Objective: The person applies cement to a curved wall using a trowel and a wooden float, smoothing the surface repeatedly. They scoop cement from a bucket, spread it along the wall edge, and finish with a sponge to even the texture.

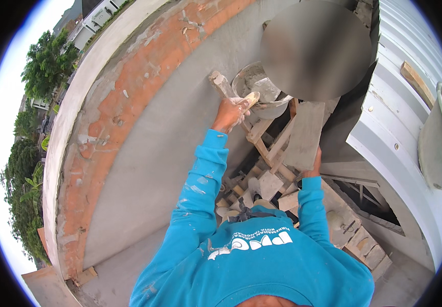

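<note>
Grey wall (144,143) alongside; left grip (229,115) clamps trowel (252,100), right grip (315,163) clamps board (304,135); scooping mortar (251,77) appears underway; loading likely requires board level.

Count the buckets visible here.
2: one mortar bucket just beyond the left hand, and a second bucket at the metal roof, far right. Others may be hidden.

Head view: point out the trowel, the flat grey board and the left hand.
Trowel (252,100): head view, on its handle.
Flat grey board (304,135): head view, mid-face.
Left hand (226,115): head view, on its back.
</note>
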